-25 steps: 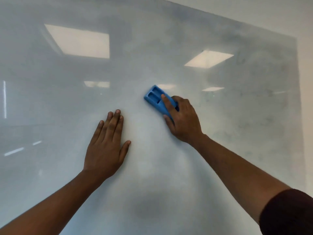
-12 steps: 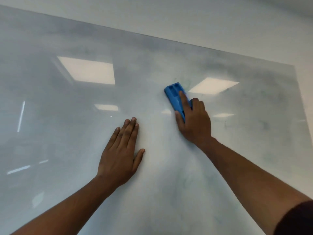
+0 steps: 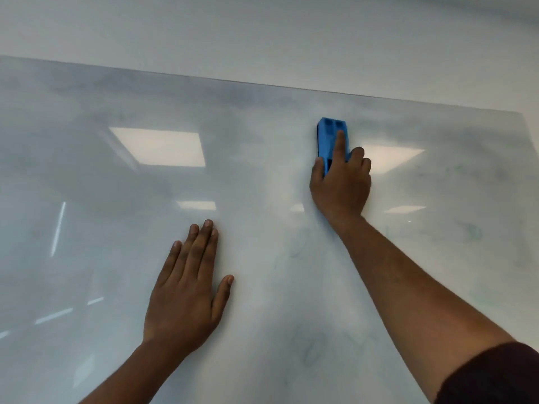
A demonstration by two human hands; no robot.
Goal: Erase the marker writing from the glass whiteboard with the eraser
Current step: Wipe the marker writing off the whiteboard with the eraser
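Observation:
The glass whiteboard (image 3: 116, 258) fills most of the head view, smeared grey, with faint greenish marker traces (image 3: 472, 231) at the right and low in the middle. My right hand (image 3: 339, 185) grips a blue eraser (image 3: 328, 138), which stands upright and is pressed to the glass near the board's top edge, my index finger lying along its back. My left hand (image 3: 186, 290) rests flat on the glass lower left of the eraser, fingers together and thumb out, holding nothing.
The board's top edge (image 3: 262, 83) runs across the upper view, with bare white wall (image 3: 262, 33) above it. Its right edge (image 3: 529, 126) shows at the far right. Ceiling lights (image 3: 159, 145) reflect in the glass.
My right hand has slid the eraser up and to the right, turning it from tilted to upright. The view has tipped upward, showing the board's top edge. My left hand stays flat on the glass.

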